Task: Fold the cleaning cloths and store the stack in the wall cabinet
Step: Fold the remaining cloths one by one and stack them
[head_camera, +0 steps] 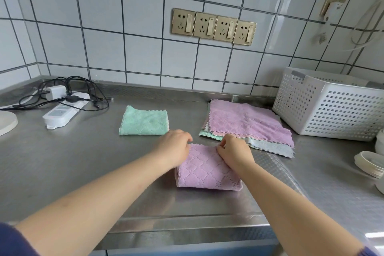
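Note:
A purple quilted cloth (204,170) lies folded on the steel counter in front of me. My left hand (175,146) pinches its far left corner and my right hand (233,151) pinches its far right corner. Behind it to the left sits a folded green cloth (143,120). At the back right lies a flat pile of unfolded cloths (247,123), purple on top with green and grey edges showing underneath. No wall cabinet is in view.
A white perforated basket (332,106) stands at the right by the wall. Stacked white dishes (368,164) sit at the right edge. A power strip (62,113) with tangled black cables lies at the back left. Wall sockets (214,26) are on the tiles.

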{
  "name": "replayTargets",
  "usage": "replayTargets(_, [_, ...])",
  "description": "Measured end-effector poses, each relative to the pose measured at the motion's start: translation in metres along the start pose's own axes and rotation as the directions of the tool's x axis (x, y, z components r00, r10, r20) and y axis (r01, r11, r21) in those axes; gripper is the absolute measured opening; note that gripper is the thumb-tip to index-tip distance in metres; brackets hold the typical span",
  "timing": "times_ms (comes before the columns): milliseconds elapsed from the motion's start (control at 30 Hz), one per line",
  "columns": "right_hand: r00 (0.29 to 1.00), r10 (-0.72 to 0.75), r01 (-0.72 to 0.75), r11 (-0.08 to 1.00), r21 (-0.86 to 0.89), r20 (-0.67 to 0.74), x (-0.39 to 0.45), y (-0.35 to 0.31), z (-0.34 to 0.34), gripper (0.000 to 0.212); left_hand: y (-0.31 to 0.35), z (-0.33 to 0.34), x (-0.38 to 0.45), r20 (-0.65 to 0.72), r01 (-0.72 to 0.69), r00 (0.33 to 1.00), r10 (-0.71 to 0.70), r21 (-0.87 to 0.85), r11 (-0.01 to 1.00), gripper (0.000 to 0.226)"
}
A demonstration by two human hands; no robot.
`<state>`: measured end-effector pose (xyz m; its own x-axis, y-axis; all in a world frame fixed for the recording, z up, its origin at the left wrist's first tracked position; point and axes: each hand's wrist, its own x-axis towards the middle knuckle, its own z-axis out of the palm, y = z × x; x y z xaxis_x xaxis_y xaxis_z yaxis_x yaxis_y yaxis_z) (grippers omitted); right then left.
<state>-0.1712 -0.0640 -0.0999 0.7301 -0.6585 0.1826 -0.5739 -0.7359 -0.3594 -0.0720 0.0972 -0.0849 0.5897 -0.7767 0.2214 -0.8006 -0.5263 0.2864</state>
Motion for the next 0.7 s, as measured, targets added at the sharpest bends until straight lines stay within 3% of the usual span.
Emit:
replayTargets(67, [1.0,0.011,-0.01,0.999,-0.032,0.011,0.003,0.001,0.003,0.017,0.018,0.006,-0.003,0.119,-0.123,0.986,0.113,0.079,0.989,0.038])
replayTargets(133, [0.998,0.051,-0.049,0.998,-0.038,0.033,0.004,0.003,0.003,0.017,0.03,0.016,-0.007,0.285,-0.164,0.953,0.107,0.187,0.968,0.05])
replayTargets(200, [0.999,0.041,-0.04,0.997,-0.07,0.013,0.003,0.003,-0.001,0.022,0.032,0.026,-0.012,0.332,-0.143,0.941,0.065,0.217,0.966,0.057])
replayTargets(300, [0.962,-0.248,0.229,0.961,-0.155,-0.116,-0.009,-0.007,-0.003,0.033,0.03,0.03,-0.016,0.295,-0.118,0.954,0.054,0.204,0.972,0.059])
replayTargets(367, [0.899,-0.431,0.424,0.901,-0.089,-0.08,-0.025,-0.019,0.004,0.038,0.029,0.031,-0.017,0.299,-0.133,0.952,0.062,0.222,0.966,0.058])
replayTargets(400, [0.893,-0.45,0.449,0.892,-0.049,-0.018,-0.033,-0.022,0.011,0.04,0.03,0.032,-0.017,0.314,-0.138,0.948,0.063,0.224,0.965,0.057])
replayTargets(500, [0.936,-0.327,0.328,0.945,0.008,0.133,-0.043,-0.013,0.022,0.046,0.026,0.034,-0.019,0.314,-0.101,0.948,0.048,0.154,0.983,0.057])
replayTargets(600, [0.954,-0.207,0.233,0.967,-0.099,0.217,-0.044,0.002,0.017,0.05,0.015,0.027,-0.023,0.321,-0.085,0.946,0.037,0.138,0.987,0.056])
replayTargets(700, [0.953,-0.11,0.164,0.971,-0.175,0.282,-0.046,0.005,0.011,0.058,-0.005,0.017,-0.031,0.323,0.02,0.944,-0.069,0.153,0.988,0.062])
